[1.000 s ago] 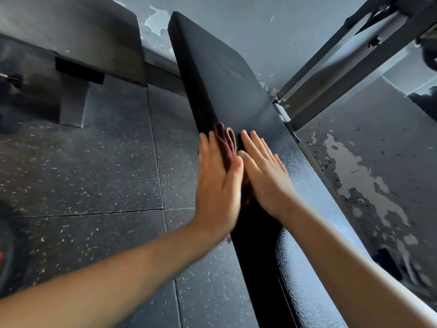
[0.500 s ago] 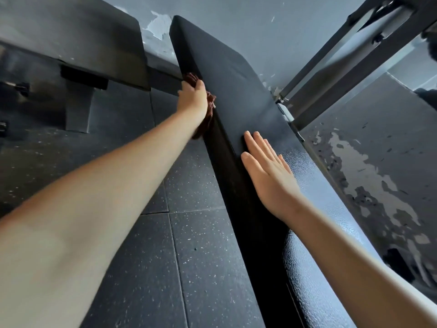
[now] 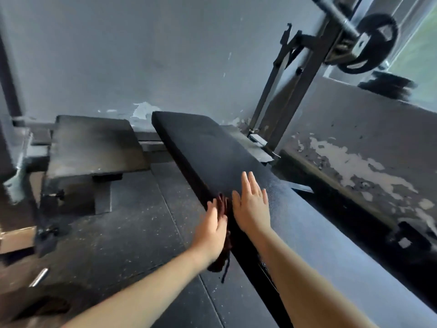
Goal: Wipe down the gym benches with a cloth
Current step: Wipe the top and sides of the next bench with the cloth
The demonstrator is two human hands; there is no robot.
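Left hand point(image 3: 214, 229) has come back from the far end of the bench's left edge to a near spot just beside the right hand point(image 3: 251, 209), dragging the cloth point(image 3: 221, 258) with it. The head view has also lifted, so the rack upright point(image 3: 290, 91) and weight plate point(image 3: 376, 46) at far right now show.

Progress: mid-task, judged. The stroke is running along the left side face of the long black bench point(image 3: 208, 143). No visible clean/dirty difference on the pad, so how much of the top is done cannot be told. The near stretch of the side edge and the right side likely remain. The second bench point(image 3: 94, 143) at far left sits well apart and no hand is on it, so it probably still needs wiping.

Pose: the left arm reaches forward from near left, palm turned right, with straight fingers pressing the dark red cloth flat against the bench's side. It is a press, not a clutch. The cloth is sandwiched between palm and edge, with a bit peeking past the fingertips and a tail hanging below the wrist toward the floor point(image 3: 132, 233). The right hand lies flat on the bench top, fingers spread and straight, holding nothing, likely bracing.
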